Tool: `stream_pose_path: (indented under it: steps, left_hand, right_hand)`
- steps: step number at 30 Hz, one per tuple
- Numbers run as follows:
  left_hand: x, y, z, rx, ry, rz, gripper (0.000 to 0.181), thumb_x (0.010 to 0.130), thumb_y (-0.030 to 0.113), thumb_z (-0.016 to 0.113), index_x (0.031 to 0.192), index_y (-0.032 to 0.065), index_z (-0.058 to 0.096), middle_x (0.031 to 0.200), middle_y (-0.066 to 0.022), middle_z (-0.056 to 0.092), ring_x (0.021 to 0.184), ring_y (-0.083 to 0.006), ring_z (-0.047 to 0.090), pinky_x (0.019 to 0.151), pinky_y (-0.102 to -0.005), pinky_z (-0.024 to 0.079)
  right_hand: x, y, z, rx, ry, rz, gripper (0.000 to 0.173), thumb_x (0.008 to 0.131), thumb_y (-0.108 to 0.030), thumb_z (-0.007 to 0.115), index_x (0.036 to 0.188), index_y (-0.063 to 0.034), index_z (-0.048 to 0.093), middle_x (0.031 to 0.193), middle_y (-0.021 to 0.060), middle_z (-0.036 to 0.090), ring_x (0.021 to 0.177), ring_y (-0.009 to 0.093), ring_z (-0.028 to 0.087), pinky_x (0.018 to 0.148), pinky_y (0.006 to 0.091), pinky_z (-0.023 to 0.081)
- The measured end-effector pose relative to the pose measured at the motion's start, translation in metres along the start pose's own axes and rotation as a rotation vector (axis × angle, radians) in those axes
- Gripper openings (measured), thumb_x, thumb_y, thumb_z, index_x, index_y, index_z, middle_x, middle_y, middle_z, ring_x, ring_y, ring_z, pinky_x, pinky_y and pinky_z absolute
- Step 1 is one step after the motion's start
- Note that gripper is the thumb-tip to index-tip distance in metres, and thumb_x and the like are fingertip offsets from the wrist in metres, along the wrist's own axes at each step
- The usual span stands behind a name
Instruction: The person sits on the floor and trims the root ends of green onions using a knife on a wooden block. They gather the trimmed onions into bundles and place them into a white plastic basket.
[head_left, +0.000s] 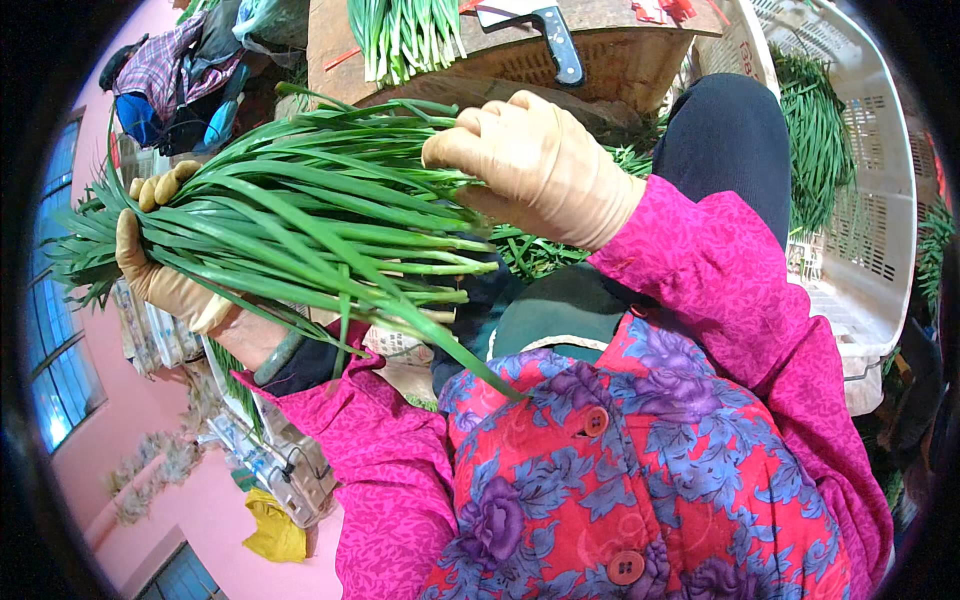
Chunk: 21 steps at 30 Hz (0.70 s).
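My left hand (169, 259), in a tan rubber glove, grips a thick bundle of garlic chives (322, 202) near its leaf tips. The pale stem ends point right, and one long leaf hangs down to the floral apron (585, 465). My right hand (532, 169), gloved alike, has its fingers curled at the upper stem ends. Its palm side and fingertips are partly hidden, so whether it pinches any stems is unclear. Beneath the hands, more loose chives (536, 255) lie by my legs.
Ahead stands a wooden worktop (495, 52) bearing another chive bunch (405, 37), a black-handled knife (559, 45) overhanging its edge, and red strips (664, 10). To the right, a white plastic crate (877, 225) holds chives. Another person (172, 75) is bent over at upper left.
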<state>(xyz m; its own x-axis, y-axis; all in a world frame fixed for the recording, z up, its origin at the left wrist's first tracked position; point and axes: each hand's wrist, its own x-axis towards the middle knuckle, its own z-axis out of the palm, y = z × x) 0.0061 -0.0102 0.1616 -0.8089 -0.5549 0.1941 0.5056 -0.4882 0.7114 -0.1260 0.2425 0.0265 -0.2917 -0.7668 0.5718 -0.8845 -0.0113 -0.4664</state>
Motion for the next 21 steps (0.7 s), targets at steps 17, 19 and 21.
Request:
stream_pose_path:
  steps: [17,19,21]
  left_hand:
    - [0.000,0.007,-0.017,-0.127,-0.090,0.004,0.017,0.076,0.006,0.061,0.084,0.0055,0.046,0.076,-0.0005,0.045,0.076,-0.0161,0.045,0.097,-0.0398,0.034]
    - [-0.001,0.003,-0.012,-0.215,-0.104,-0.025,0.018,0.075,0.005,0.061,0.084,0.0066,0.045,0.075,0.0004,0.042,0.074,-0.0157,0.043,0.096,-0.0395,0.034]
    - [-0.003,0.002,-0.009,-0.250,-0.109,-0.040,0.020,0.074,0.005,0.061,0.083,0.0073,0.044,0.074,0.0009,0.040,0.073,-0.0156,0.042,0.096,-0.0393,0.033]
  right_hand:
    - [0.001,-0.002,0.010,-0.078,0.129,0.004,0.022,0.069,-0.014,0.069,0.087,-0.0130,0.057,0.079,0.0024,0.055,0.077,0.022,0.057,0.068,0.0332,0.043]
    - [0.002,-0.001,0.005,0.040,0.144,-0.013,0.017,0.070,-0.012,0.068,0.083,-0.0117,0.056,0.078,0.0034,0.053,0.075,0.023,0.056,0.067,0.0338,0.043]
    - [0.002,0.001,0.002,0.114,0.142,-0.044,0.016,0.071,-0.011,0.067,0.082,-0.0114,0.056,0.078,0.0040,0.053,0.075,0.024,0.056,0.067,0.0347,0.044]
